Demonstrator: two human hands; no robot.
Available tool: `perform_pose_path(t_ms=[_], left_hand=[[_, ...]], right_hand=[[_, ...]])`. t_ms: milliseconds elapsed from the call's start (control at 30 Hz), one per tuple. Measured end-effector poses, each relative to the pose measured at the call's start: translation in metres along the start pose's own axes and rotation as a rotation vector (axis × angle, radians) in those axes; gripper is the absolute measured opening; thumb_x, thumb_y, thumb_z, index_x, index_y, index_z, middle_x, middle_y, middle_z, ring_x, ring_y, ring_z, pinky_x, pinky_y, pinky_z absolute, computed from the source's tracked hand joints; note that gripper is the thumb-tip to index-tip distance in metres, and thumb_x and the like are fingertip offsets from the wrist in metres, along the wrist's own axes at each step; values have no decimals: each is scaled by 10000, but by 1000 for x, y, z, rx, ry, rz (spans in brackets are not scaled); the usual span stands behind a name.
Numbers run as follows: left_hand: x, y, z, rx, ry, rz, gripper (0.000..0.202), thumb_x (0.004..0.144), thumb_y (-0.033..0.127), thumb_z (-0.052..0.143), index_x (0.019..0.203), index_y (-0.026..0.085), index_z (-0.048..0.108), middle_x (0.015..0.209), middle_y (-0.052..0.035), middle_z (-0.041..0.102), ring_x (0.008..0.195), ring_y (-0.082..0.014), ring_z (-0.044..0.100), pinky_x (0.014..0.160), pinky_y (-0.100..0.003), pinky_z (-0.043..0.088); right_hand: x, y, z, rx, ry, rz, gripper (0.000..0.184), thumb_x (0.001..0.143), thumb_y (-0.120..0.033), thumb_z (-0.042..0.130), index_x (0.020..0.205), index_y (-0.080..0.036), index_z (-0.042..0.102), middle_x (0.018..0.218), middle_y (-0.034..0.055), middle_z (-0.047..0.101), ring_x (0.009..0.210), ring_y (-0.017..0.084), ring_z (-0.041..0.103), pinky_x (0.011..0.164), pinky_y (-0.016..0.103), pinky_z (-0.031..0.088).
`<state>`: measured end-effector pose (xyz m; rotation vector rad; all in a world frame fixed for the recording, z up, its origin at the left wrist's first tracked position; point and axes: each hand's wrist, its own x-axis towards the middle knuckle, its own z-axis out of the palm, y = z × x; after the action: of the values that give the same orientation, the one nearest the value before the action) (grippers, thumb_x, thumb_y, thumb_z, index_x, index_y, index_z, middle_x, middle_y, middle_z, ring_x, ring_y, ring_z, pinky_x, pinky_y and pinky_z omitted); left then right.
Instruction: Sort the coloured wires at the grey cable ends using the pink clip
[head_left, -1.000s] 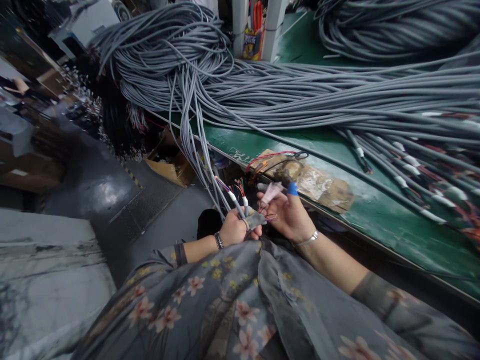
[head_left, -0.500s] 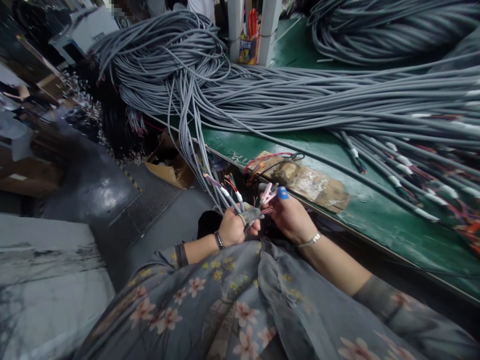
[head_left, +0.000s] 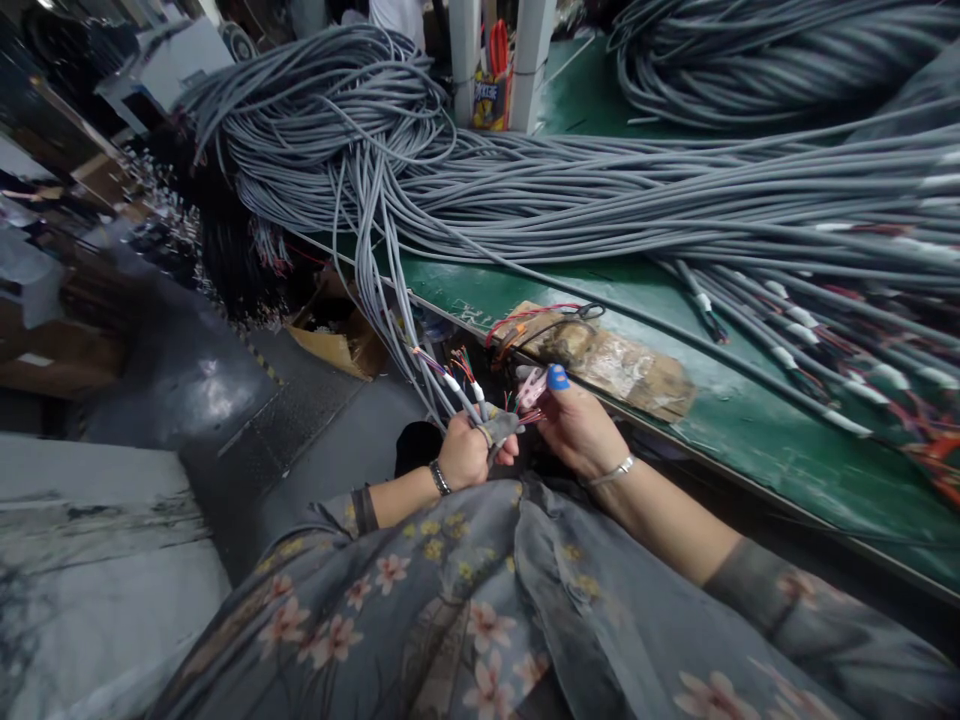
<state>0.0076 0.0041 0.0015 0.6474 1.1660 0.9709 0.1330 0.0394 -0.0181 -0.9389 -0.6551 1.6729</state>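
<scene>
The fingers of the right hand (head_left: 579,432) pinch a small pink clip (head_left: 531,390) beside thin reddish wires (head_left: 532,416) pointing rightward from the left hand (head_left: 463,455), clamped on round grey cables (head_left: 470,407).

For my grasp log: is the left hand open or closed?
Closed: the left hand has its fingers curled around grey cables, whose coloured wires stick out beyond it.

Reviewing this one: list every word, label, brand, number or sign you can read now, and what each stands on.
No text can be read with certainty.
Printed container holding red-handled tools: pale lettering on its front, too blurred to read.
White label on the brown carton at far left: too small to tell any print.
</scene>
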Motion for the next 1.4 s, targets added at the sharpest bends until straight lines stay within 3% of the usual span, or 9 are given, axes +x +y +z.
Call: perform_pose_path(t_ms=[200, 600, 733, 867, 1000, 1167, 1400], left_hand=[[1, -1, -1, -7, -8, 10, 464, 453, 522, 777, 557, 164, 503, 428, 30, 525, 331, -64, 422, 343, -200, 314], [2, -6, -5, -11, -19, 52, 490, 516, 579, 758, 576, 151, 526, 437, 31, 503, 355, -58, 426, 365, -188, 322], [-3, -6, -9, -7, -56, 66, 515, 487, 590, 779, 546, 151, 518, 434, 23, 518, 346, -59, 432, 359, -186, 331], [-8, -7, -15, 3, -107, 73, 498, 528, 579, 775, 536, 148, 526, 452, 7, 549, 358, -65, 460, 368, -184, 343], [-5, -8, -17, -22, -135, 69, 467, 538, 554, 769, 546, 148, 540, 454, 11, 550, 349, -63, 447, 362, -189, 334], [1, -1, -11, -69, -202, -4, 471, 490, 536, 789, 550, 155, 520, 408, 30, 500, 321, -65, 408, 331, -195, 307], [4, 6, -3, -136, -209, -81, 481, 423, 477, 822, 575, 169, 485, 383, 48, 474, 318, -61, 384, 329, -189, 268]], right_hand=[[-2, -3, 4, 16, 16, -4, 409, 600, -593, 777, 633, -205, 652, 604, 2, 615, 571, 136, 541, 563, 287, 457], [-4, -4, 9, 120, 21, 79, 432, 561, -589, 804, 643, -195, 644, 580, -22, 614, 526, 90, 545, 494, 204, 470], [-3, 0, 3, 108, -28, 58, 436, 654, -625, 723, 683, -199, 633, 608, -14, 625, 535, 101, 551, 486, 214, 463], [-4, 0, -4, 116, -70, 128, 433, 744, -648, 623, 734, -216, 645, 677, 1, 655, 570, 112, 572, 518, 228, 483], [-4, -5, -5, 131, -144, 193, 379, 748, -592, 656, 734, -212, 659, 742, 17, 675, 591, 113, 578, 528, 230, 491], [-2, -3, -4, 88, -69, 91, 330, 669, -501, 764, 740, -196, 662, 627, -19, 611, 526, 93, 514, 486, 212, 467], [-4, 5, -7, -82, 17, -114, 448, 680, -648, 680, 667, -202, 640, 582, -14, 583, 536, 112, 509, 526, 244, 442]])
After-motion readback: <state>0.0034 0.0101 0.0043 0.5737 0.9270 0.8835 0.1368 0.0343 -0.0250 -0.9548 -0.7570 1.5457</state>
